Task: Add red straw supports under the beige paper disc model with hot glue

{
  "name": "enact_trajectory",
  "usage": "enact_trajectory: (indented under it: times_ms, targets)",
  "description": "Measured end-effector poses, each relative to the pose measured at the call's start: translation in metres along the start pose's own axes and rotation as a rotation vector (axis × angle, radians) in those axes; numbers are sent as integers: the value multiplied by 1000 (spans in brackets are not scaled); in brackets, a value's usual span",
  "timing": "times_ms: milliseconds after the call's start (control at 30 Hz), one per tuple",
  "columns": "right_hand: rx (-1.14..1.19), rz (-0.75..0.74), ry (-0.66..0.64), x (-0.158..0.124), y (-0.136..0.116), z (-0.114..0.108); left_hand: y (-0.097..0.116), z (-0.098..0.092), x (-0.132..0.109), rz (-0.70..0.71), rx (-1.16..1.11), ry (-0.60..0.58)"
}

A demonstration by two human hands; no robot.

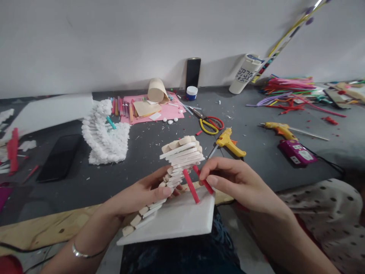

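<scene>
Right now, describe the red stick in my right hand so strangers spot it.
Find the white board, bottom centre, then the wooden stack on it. Beside that, the red stick slants right of its red twin; only it's pinched by the right hand.

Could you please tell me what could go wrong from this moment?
The red stick pinched in the right hand might bend or come loose if pressed too hard. The left hand could shift the stacked sticks by squeezing them. The nearer yellow glue gun appears close to the right hand, so a burn is possible if it is hot.
</scene>
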State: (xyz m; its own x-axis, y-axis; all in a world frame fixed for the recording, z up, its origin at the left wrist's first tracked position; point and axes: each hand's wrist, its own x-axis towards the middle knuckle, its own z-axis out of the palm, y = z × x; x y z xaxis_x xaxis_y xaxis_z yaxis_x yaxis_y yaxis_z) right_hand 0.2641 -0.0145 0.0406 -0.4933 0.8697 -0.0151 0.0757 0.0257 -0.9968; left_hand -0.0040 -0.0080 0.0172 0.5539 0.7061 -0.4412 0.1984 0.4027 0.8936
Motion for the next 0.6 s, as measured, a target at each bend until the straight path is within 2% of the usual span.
enact_trajectory:
  times_ms: [333, 600]
  targets:
    - [79, 100, 6, -3, 3, 4, 1, 1, -2, 11, 19, 11]
    - [14, 63, 37, -3, 2, 5, 3, 3, -3, 20, -2, 20]
